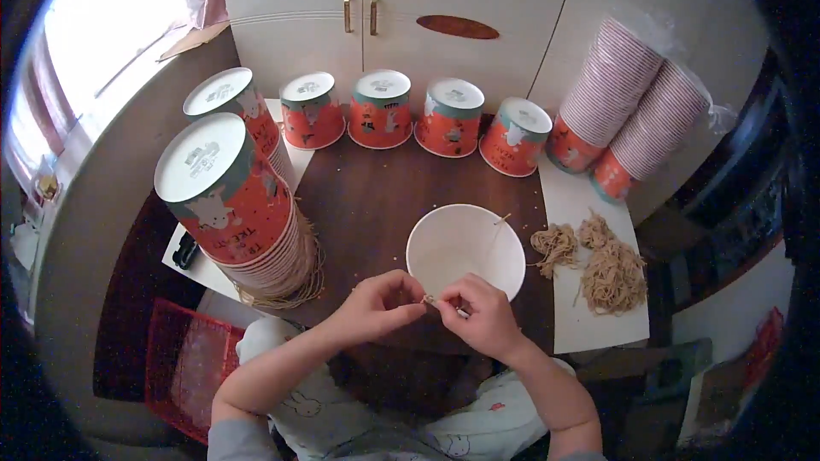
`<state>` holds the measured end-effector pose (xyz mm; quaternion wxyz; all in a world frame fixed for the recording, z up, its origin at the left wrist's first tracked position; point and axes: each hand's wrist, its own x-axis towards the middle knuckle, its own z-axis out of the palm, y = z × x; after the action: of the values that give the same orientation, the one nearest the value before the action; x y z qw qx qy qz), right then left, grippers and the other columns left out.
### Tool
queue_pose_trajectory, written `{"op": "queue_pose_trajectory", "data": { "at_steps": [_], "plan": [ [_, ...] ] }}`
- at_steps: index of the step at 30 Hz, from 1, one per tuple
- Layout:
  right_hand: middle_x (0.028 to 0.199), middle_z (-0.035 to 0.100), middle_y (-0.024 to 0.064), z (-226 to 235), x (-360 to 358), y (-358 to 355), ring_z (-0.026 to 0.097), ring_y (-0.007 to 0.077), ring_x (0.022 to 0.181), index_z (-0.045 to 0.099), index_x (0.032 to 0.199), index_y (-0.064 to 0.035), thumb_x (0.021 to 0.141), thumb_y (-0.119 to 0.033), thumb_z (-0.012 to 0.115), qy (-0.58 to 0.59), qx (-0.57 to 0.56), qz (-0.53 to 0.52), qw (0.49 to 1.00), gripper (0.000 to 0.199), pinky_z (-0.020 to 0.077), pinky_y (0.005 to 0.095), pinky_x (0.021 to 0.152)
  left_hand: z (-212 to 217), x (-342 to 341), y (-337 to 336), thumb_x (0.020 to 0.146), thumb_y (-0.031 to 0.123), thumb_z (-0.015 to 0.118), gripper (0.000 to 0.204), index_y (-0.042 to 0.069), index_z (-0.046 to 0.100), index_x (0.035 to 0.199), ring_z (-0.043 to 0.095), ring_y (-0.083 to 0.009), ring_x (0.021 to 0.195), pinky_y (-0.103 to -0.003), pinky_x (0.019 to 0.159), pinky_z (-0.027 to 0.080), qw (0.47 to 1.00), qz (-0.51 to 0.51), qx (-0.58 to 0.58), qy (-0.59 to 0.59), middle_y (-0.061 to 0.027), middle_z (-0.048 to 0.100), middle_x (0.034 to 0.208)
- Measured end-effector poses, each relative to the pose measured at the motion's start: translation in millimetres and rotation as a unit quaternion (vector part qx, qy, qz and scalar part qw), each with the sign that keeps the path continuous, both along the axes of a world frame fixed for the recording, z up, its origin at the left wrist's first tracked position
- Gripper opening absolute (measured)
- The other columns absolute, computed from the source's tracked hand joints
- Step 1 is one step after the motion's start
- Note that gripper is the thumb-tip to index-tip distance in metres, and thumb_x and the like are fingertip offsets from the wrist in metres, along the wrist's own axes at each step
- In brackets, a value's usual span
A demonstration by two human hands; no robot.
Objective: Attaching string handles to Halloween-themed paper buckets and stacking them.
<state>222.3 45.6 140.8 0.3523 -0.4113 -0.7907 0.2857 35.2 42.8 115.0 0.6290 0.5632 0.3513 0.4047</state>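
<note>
My left hand (pixel 382 306) and my right hand (pixel 481 314) meet at the near rim of a white paper bucket (pixel 465 243), which stands mouth up. Between their fingertips is a short bit of tan twine (pixel 429 299), pinched from both sides. A small white spot shows at my right fingers; I cannot make out what it is. At the bucket's far right rim, a thin strand of twine (pixel 502 220) sticks out. Loose heaps of tan twine (pixel 613 277) lie to the right, on a white board.
Several upside-down red and green paper buckets (pixel 382 111) line the table's back. Tall nested stacks (pixel 231 196) stand at left, with twine around the near one's base. Bagged bucket stacks (pixel 611 94) lean at back right. A red plastic basket (pixel 184 367) sits lower left. Crumbs dot the brown table (pixel 359 196).
</note>
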Motion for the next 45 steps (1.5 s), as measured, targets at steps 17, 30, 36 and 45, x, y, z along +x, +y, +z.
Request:
{"op": "queue_pose_trajectory", "data": {
  "at_steps": [17, 30, 36, 45],
  "plan": [
    [0.070, 0.052, 0.0090, -1.2, -2.6, 0.4, 0.057, 0.0208, 0.062, 0.055, 0.075, -0.0036, 0.071, -0.007, 0.061, 0.025, 0.006, 0.020, 0.999, 0.008, 0.0466, 0.0297, 0.055, 8.5, 3.9, -4.6, 0.081, 0.013, 0.057, 0.012, 0.002, 0.056, 0.087, 0.047, -0.0019, 0.067, -0.018, 0.058, 0.039, 0.996, 0.015, -0.083, -0.013, 0.0025, 0.056, 0.076],
    [0.070, 0.053, 0.0069, -11.9, -2.6, 1.6, 0.056, 0.0139, 0.058, 0.056, 0.074, -0.0028, 0.068, -0.003, 0.061, -0.009, 0.032, 0.017, 0.999, 0.008, 0.0457, 0.0246, 0.051, 2.3, 7.4, -3.7, 0.082, 0.010, 0.056, 0.011, 0.003, 0.055, 0.090, 0.045, -0.0001, 0.060, -0.016, 0.052, 0.036, 0.997, 0.075, 0.031, -0.017, 0.0043, 0.054, 0.073],
    [0.068, 0.053, 0.0069, -11.3, -3.1, 1.5, 0.055, 0.0142, 0.057, 0.056, 0.074, -0.0030, 0.069, -0.003, 0.061, -0.023, 0.039, 0.024, 0.999, 0.008, 0.0458, 0.0249, 0.050, 1.0, 3.2, -3.2, 0.080, 0.010, 0.057, 0.013, 0.003, 0.054, 0.091, 0.045, 0.0002, 0.060, -0.015, 0.052, 0.036, 0.998, 0.059, 0.025, -0.024, 0.0039, 0.053, 0.073],
    [0.067, 0.052, 0.0066, -10.6, -4.2, 1.3, 0.054, 0.0149, 0.056, 0.055, 0.073, -0.0032, 0.067, 0.000, 0.062, 0.017, 0.087, 0.002, 0.996, 0.010, 0.0463, 0.0248, 0.049, 6.2, 1.7, -2.6, 0.081, 0.012, 0.056, 0.014, 0.002, 0.053, 0.089, 0.051, -0.0043, 0.068, -0.018, 0.058, 0.040, 0.998, -0.012, -0.051, 0.019, 0.0012, 0.055, 0.075]
  ]
}}
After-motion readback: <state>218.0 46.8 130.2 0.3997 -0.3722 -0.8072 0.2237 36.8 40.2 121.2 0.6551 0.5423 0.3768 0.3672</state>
